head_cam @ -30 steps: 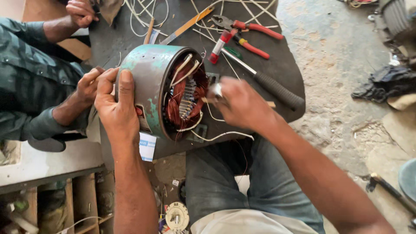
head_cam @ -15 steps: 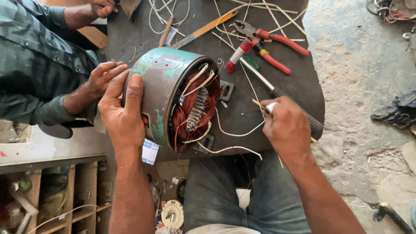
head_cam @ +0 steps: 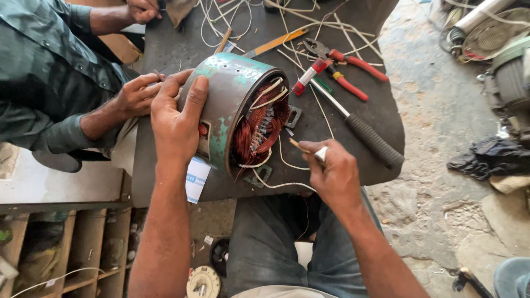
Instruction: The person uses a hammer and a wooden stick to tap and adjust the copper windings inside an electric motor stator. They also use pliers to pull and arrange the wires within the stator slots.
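Lay on its side on the dark workbench point(head_cam: 165, 49): a motor stator point(head_cam: 234, 110), a short metal cylinder with grey housing, worn and streaked with patches of green paint. Faced right and toward the camera with its open end. Showed copper windings point(head_cam: 251, 135) packed inside, reddish-brown, bunched in loops round the bore, with pale lead wires point(head_cam: 270, 94) curling out over the rim and trailing down across the bench. Carried a small dark slot low on the housing's near side.

Pressed flat over the top and left flank of the housing, the left hand point(head_cam: 174, 118), fingers spread and thumb hooked across the curve, gripping the stator steady. Hovered just right of the open end, the right hand point(head_cam: 334, 174), closed round a thin wooden sliver point(head_cam: 301, 146) pinched between thumb and forefinger, its tip pointed toward the windings but apart from them. Wore a pale band of tape or a ring on one finger.

Rested against the far left side of the housing, a co-worker's hand point(head_cam: 135, 94) out of a green sleeve point(head_cam: 49, 77).

Scattered behind the stator: red-handled pliers point(head_cam: 345, 60), a red-and-white screwdriver point(head_cam: 309, 74), a hammer point(head_cam: 370, 138) with black grip, a yellow-handled blade point(head_cam: 273, 43), loose white wires point(head_cam: 232, 16). Stuck out beneath the stator at the bench edge, a white paper label point(head_cam: 196, 179).
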Available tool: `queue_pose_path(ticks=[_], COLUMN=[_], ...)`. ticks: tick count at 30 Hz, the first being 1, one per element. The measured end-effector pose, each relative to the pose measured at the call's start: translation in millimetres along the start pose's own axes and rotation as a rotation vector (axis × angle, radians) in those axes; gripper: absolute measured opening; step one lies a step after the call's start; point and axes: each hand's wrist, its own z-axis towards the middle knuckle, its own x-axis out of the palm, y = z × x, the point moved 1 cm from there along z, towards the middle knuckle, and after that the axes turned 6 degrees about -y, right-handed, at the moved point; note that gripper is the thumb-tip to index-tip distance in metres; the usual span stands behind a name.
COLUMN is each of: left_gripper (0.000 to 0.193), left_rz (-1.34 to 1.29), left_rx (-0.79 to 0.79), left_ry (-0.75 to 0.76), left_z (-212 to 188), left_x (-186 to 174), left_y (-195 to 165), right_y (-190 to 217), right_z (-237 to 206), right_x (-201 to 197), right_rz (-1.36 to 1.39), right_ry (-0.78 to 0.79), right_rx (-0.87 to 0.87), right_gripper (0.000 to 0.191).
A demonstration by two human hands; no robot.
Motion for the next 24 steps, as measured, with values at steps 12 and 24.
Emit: queue_pose_path(ticks=[12,24], left_gripper=[0.029,0.016], left_rz=[-0.562,-0.663], left_rx=[-0.322,-0.874], left_ry=[0.181,0.332], left_z=[9,27], left_x=[-18,12], left_y=[105,220], right_y=[13,8], right_z=[7,19], right_x=[29,41], right_rz=[-0.14,-0.103], right_ry=[0.13,0.141], right_rx=[-0.046,-0.009], right_gripper=[0.035,0.025])
